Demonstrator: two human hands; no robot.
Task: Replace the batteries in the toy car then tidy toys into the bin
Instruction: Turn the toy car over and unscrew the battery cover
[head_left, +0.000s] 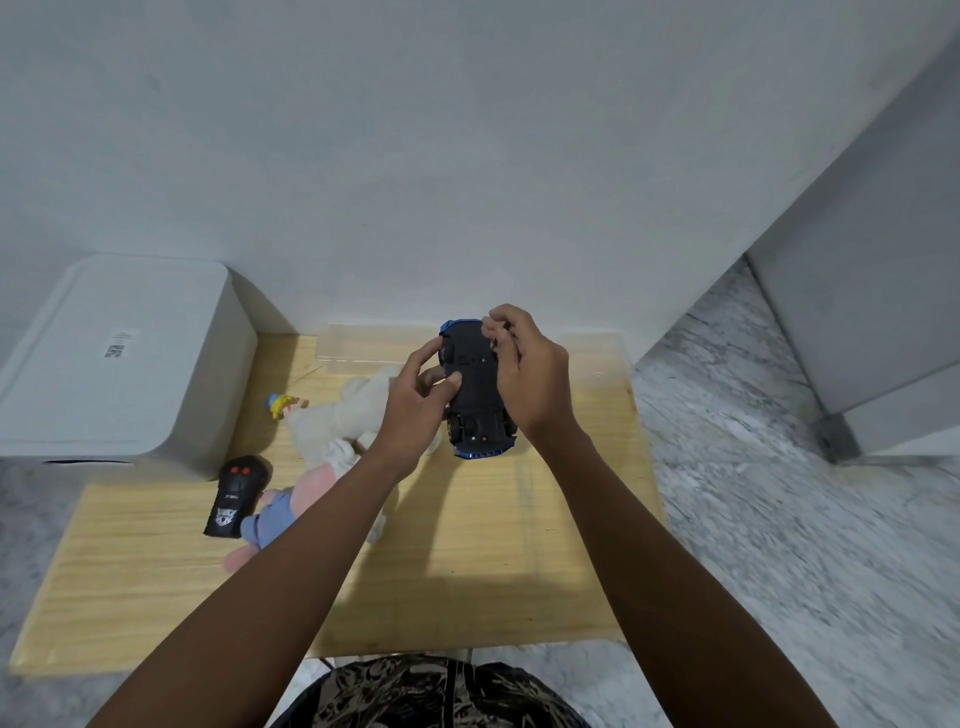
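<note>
- The toy car (475, 387) is held upside down above the wooden table (545, 519), its black underside facing the camera and its blue body edge showing at the near end.
- The left hand (415, 400) grips the car from its 9 o'clock side, fingers curled round the flank and thumb pressed on the underside near the middle.
- The right hand (524, 371) holds the 3 o'clock side, fingers curled over the far end by the front wheels.
- Judged from the thumb's place, the battery cover is being worked at; whether it is open or closed cannot be told.
- Risk: a thumb slipping off smooth plastic could tip the car out of both hands onto the table, or a freed cover or battery could drop and roll towards the table's 3 o'clock edge, beyond which is marble floor (779, 493).
- Risk: the left forearm passes just over the white plush toy (353, 415); a sudden elbow move could drag it into the black remote control (236, 493) at 8 o'clock.
- A pink-and-blue plush (275, 517) lies touching the remote, and a small yellow-and-blue figure (280, 404) sits at 10 o'clock.
- The white lidded bin (119, 364) stands at the table's 10 o'clock corner, well apart from the car.
- Open room: the bare wood at 5 o'clock, below the car, looks the best place to set parts down.
</note>
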